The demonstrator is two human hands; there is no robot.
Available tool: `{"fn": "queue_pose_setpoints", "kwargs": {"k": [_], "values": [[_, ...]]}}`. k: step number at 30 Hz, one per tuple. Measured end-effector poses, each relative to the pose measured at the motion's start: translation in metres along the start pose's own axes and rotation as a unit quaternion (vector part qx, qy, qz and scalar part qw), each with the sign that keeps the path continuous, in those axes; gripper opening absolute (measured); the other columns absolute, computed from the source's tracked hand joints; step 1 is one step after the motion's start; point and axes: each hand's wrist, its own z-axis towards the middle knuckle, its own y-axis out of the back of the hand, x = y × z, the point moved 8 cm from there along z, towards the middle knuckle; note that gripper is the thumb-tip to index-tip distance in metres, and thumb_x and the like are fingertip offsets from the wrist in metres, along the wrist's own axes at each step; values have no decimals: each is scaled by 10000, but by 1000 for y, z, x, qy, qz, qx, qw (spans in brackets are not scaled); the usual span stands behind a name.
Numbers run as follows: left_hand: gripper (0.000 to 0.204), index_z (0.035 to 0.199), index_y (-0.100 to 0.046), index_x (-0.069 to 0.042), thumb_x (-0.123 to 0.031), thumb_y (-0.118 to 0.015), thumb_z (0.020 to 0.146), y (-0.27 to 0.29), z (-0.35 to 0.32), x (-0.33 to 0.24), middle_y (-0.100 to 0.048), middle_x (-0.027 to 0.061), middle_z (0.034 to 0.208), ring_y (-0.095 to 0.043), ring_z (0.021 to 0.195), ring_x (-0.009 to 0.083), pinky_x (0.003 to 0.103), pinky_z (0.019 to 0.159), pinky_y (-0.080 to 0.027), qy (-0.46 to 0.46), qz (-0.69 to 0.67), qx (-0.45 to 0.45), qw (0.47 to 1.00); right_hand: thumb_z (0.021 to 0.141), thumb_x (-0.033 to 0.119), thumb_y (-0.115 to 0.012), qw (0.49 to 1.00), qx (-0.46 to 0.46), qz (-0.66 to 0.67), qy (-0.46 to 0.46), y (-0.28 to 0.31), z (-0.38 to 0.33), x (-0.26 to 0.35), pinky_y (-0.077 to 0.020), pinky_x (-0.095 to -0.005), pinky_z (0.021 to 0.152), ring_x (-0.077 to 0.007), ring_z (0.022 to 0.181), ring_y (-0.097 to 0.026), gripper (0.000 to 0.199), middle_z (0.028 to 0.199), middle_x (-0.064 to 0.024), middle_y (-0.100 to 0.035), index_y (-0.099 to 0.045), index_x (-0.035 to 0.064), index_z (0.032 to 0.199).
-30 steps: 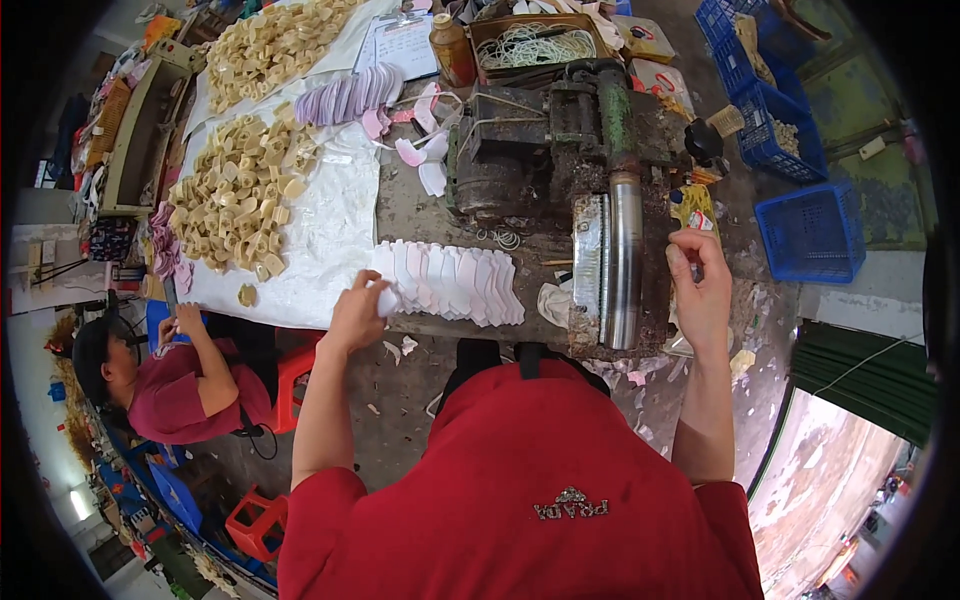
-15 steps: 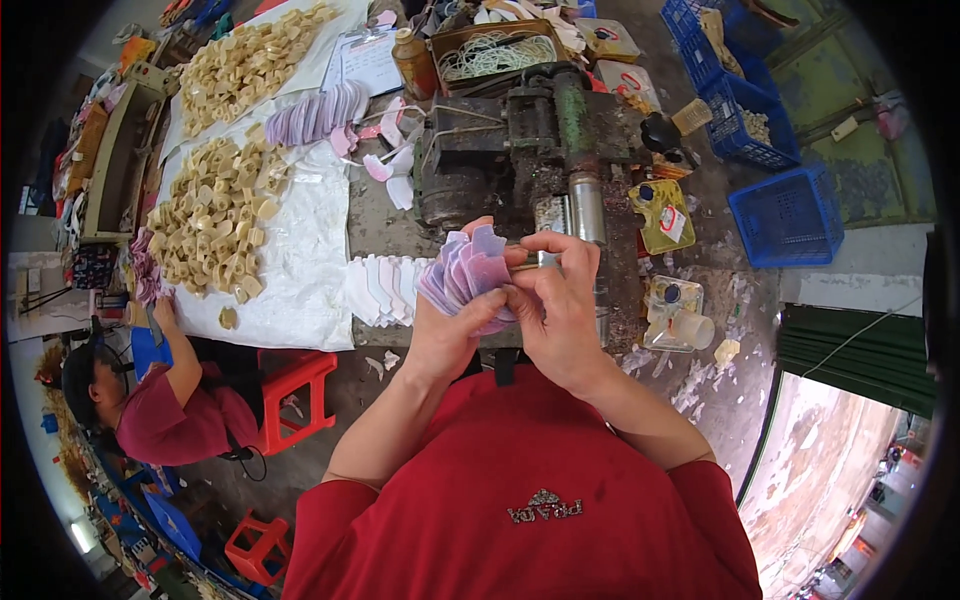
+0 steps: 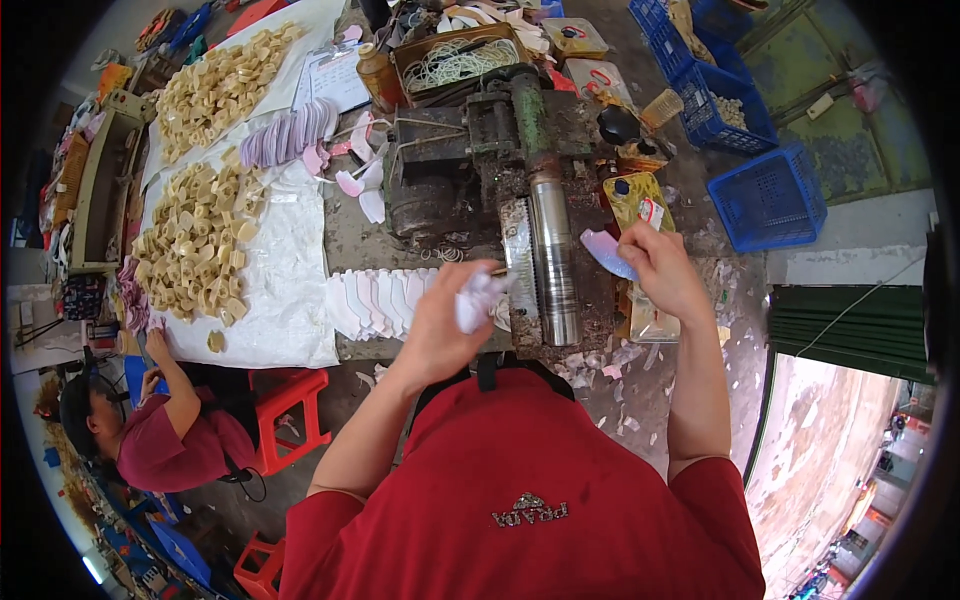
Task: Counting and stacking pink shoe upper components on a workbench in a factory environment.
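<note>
My right hand (image 3: 665, 270) is closed on one curved, shiny lilac-blue cut piece (image 3: 606, 252), which sticks out to the left past the fingers. Just left of a dark machine's steel roller (image 3: 556, 270), my left hand (image 3: 440, 325) is closed round a bunch of pale lilac cut pieces (image 3: 480, 302). Motion blurs this bunch, so single pieces in it cannot be told apart. A toothed or ridged metal plate (image 3: 519, 258) lies alongside the roller. A row of overlapping white and pale pink pieces (image 3: 375, 303) lies on the table beside my left hand.
Piles of beige blocks (image 3: 200, 245) cover a white sheet (image 3: 290, 300) at the left. Behind the machine stand a bottle (image 3: 379, 78) and a box of cords (image 3: 460, 62). A yellow container (image 3: 632, 195) and blue crates (image 3: 768, 205) are at the right. A seated co-worker (image 3: 185, 430) is at the lower left.
My hands, together at the fanned lilac pieces before, have moved apart. The right went rightward with one piece past the roller; the left moved slightly left and down. The machine appears further left in view.
</note>
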Motion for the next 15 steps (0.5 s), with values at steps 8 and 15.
{"fn": "queue_pose_setpoints", "kwargs": {"k": [8,15], "values": [[520,1215,-523,-48,-31,-664,715,-28,1,-21,-448,145,1252,-530,1088,358,400,898,-464,-43,85,45,994,794,83,-618,967,-145,-103,181,-22,-8,37,-401,-368,755,-276,830,-550,43,824,-78,-585,-597,56,820],[421,1094,-616,-63,60,-609,692,69,-20,53,-553,143,1146,-556,1079,310,364,930,-446,3,78,-97,992,841,63,-624,984,-147,66,70,-18,-9,12,-452,-285,700,-181,740,-557,114,842,-80,-579,-580,-10,916]]}}
